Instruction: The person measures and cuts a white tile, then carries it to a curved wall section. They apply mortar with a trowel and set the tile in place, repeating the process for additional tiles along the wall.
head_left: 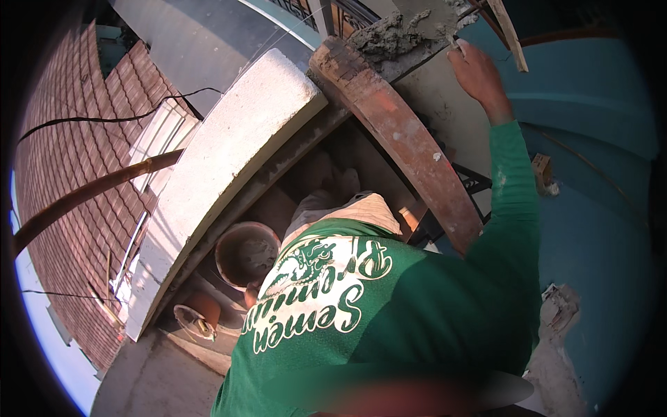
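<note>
My right arm, in a green sleeve, reaches to the upper right. There my right hand (479,80) is closed, its fingertips around a small grey-smeared thing too hidden to name. Just left of it, a heap of wet grey mortar (389,40) lies on a ledge. A mortar-stained reddish-brown plank (410,135) slants down from beside that heap toward my right side. Of my left hand (251,296), only a small patch shows, by the rim of a round bucket (226,267) with grey mix inside; my shirt hides the rest.
A smaller brownish bucket (207,306) stands near the large one. A pale wall top (229,139) curves along the left, with a tiled roof (76,153) and a rusty pole (97,191) beyond. At right are a teal wall (583,160) and a wooden stick (511,35).
</note>
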Motion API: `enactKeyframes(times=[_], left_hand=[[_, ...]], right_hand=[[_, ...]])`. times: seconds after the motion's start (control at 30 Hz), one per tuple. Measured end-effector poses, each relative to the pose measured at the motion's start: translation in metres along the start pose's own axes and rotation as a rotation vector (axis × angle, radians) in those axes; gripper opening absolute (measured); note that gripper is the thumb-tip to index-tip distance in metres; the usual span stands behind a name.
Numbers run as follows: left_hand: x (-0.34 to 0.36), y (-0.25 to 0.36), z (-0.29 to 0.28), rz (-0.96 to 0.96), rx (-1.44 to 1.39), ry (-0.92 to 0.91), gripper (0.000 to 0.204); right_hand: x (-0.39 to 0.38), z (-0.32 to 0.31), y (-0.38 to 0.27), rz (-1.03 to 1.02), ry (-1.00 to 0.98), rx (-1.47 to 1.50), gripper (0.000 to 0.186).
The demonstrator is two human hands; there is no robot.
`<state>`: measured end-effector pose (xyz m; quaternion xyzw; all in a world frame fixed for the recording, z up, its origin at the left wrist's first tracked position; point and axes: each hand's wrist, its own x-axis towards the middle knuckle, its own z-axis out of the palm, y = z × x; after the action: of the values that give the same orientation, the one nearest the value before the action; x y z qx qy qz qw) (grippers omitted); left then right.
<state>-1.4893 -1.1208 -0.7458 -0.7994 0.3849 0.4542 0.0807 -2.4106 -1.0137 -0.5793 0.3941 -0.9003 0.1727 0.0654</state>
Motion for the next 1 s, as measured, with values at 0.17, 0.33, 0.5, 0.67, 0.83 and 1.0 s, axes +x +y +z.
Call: enactKeyframes(times=[0.17, 0.33, 0.5, 0.67, 0.83, 1.0], left_hand=[[0.005, 0.004, 0.001, -0.064, 0.044, 0.002, 0.035], [-0.002, 0.010, -0.012, 0.189, 0.475, -0.021, 0.041], [-0.008, 0.015, -0.016, 0.157, 0.363, -0.013, 0.042], [-0.002, 0.022, -0.003, -0.063, 0.073, -0.019, 0.043], [-0.003, 0.001, 0.002, 0.024, -0.016, 0.025, 0.044], [-0.003, 0.018, 0.007, 0.056, 0.084, 0.016, 0.044]], right_hand=[[-0.070, 0.010, -0.001, 0.780, -0.616, 0.577, 0.052], [-0.115, 0.067, -0.004, 0.457, -0.644, 0.597, 0.052], [-0.083, 0.023, -0.013, 0.184, -0.564, 0.196, 0.054], [-0.019, -0.021, -0.010, 0.201, -0.555, 0.154, 0.056], [0.028, -0.016, -0.044, 0.198, -0.872, 0.068, 0.056], [0.015, -0.016, -0.030, -0.098, -0.661, -0.193, 0.050]])
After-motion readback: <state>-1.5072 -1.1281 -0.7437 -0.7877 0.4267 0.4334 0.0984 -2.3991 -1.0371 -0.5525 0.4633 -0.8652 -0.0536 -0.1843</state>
